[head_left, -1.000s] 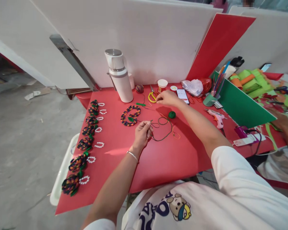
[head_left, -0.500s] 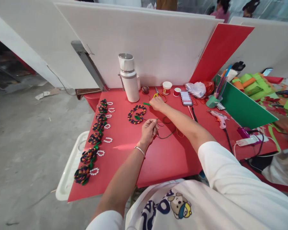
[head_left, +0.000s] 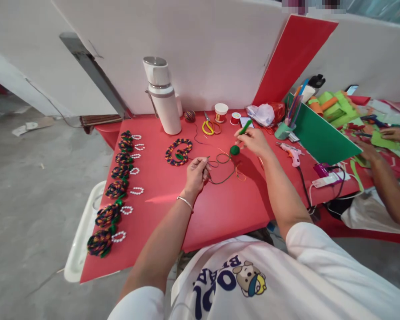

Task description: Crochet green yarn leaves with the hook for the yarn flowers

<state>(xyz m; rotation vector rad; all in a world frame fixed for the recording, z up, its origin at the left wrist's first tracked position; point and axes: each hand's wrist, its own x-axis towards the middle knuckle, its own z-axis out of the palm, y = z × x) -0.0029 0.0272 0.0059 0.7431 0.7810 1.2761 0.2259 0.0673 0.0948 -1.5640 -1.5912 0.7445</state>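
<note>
My left hand (head_left: 197, 174) is closed in a pinch on a thin dark green yarn (head_left: 222, 180), whose loops trail over the red table. My right hand (head_left: 253, 141) grips a slim green crochet hook (head_left: 245, 127), held tilted above the table. Just below its fingers lies a small green yarn ball (head_left: 234, 150). Left of my hands rests a multicoloured braided ring (head_left: 179, 152) with a green leaf-like piece on it. A multicoloured yarn ball (head_left: 190, 116) sits behind, trailing a strand forward.
Several coiled braided pieces (head_left: 108, 215) and white bead loops (head_left: 119, 236) line the left table edge. A white thermos (head_left: 166, 109), scissors (head_left: 208, 126), paper cup (head_left: 221, 113) and thread spool (head_left: 235, 118) stand behind. Rightward are a pink glue gun (head_left: 291, 154), green divider (head_left: 326, 133) and a co-worker's hands (head_left: 368, 150).
My right hand has moved right and back toward me, lifting the green crochet hook off the table. The green yarn ball now shows. My left hand keeps its pinch. The view has shifted.
</note>
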